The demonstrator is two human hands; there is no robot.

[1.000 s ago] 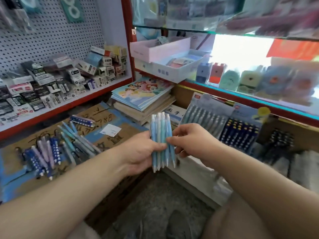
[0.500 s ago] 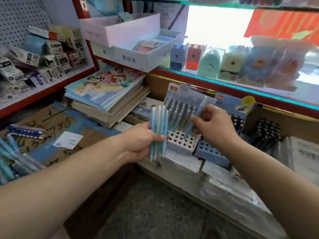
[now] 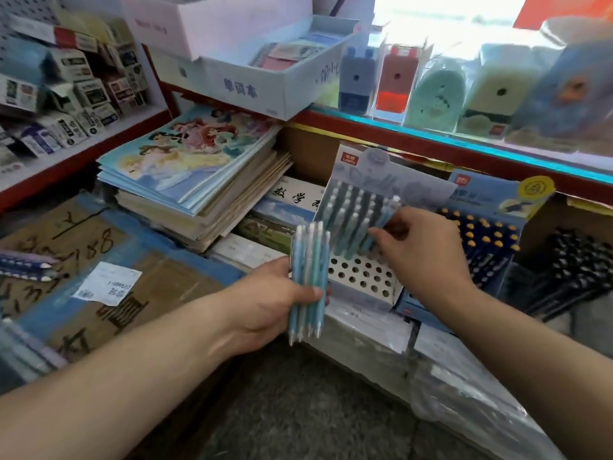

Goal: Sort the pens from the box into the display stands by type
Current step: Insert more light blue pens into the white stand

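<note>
Head view: left hand [image 3: 278, 293] grips a bundle of light-blue pens [image 3: 308, 277], upright w/ tips down, just in front of the pale display stand [image 3: 361, 280]. Right hand [image 3: 421, 257] pinches one pen [image 3: 386, 217], fingers curled, at the stand's right side, among pens standing in the back rows. Dark-blue stand [image 3: 487, 240] is just beside, on the right.

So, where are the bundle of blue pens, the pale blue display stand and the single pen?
bundle of blue pens [image 3: 310, 257]: head view, barrels above the left hand [image 3: 275, 303].
pale blue display stand [image 3: 361, 280]: head view, empty holed tier.
single pen [image 3: 388, 212]: head view, top end above the right hand [image 3: 421, 257].
</note>
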